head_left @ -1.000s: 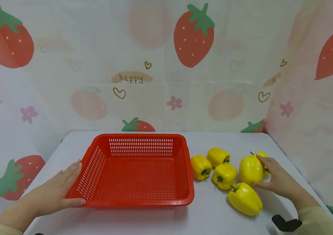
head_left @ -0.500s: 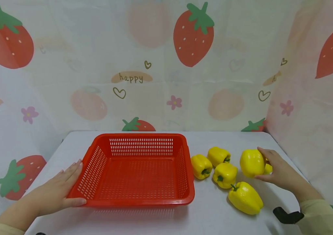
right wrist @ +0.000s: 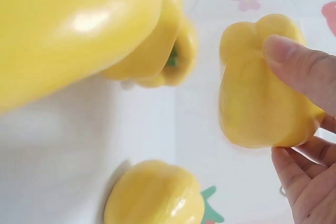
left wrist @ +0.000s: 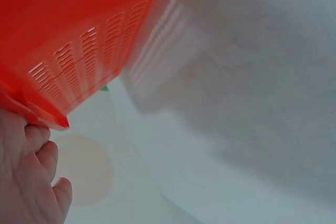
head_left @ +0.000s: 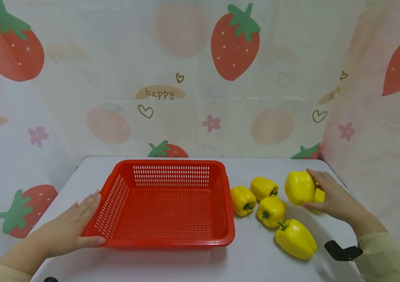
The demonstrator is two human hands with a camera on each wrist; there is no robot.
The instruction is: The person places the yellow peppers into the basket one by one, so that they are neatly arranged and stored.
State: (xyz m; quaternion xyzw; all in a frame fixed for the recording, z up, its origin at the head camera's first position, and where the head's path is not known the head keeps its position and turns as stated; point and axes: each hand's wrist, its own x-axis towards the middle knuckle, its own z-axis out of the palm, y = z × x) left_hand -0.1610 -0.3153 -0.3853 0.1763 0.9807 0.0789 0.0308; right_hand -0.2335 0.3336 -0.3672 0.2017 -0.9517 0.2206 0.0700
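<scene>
My left hand is resting along the left side of the red plastic basket, fingers stretched out, thumb lying at its near corner. My right hand is gripping a yellow bell pepper between thumb and fingers, holding it above the white table. Four other peppers are lying right of the basket; a partly hidden pepper is showing behind my grip.

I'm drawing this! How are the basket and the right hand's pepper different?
The basket is red; the pepper is yellow. The basket has slots; the pepper has none. The basket is bigger than the pepper. Both are touched: the basket by the left hand, the pepper by the right hand.
</scene>
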